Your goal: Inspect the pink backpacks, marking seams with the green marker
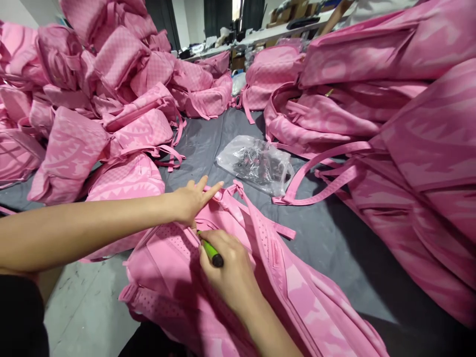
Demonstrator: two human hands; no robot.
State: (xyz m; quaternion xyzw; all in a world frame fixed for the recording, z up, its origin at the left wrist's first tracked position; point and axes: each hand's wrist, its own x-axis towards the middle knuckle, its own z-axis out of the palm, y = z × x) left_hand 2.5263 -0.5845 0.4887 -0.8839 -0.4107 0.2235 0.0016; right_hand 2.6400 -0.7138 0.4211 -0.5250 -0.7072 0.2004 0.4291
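Note:
A pink camouflage-patterned backpack (167,263) lies in front of me with its strap side up, at the near edge of the table. My left hand (189,201) rests on its upper part, fingers spread and stretched out, with the thumb side low against the fabric. Close below it, my right hand (228,267) is closed around a green, pen-like tool (210,249) with a black end. The tool's far tip is hidden at the fabric under my left hand. A loose shoulder strap (266,238) of the backpack runs past my right hand.
A clear plastic bag (256,163) with small dark items lies beyond the backpack on the grey table cover (208,134). Pink backpacks (122,64) are heaped at left, and more (372,99) are stacked high at right. Another person's arm (336,15) shows at the top right.

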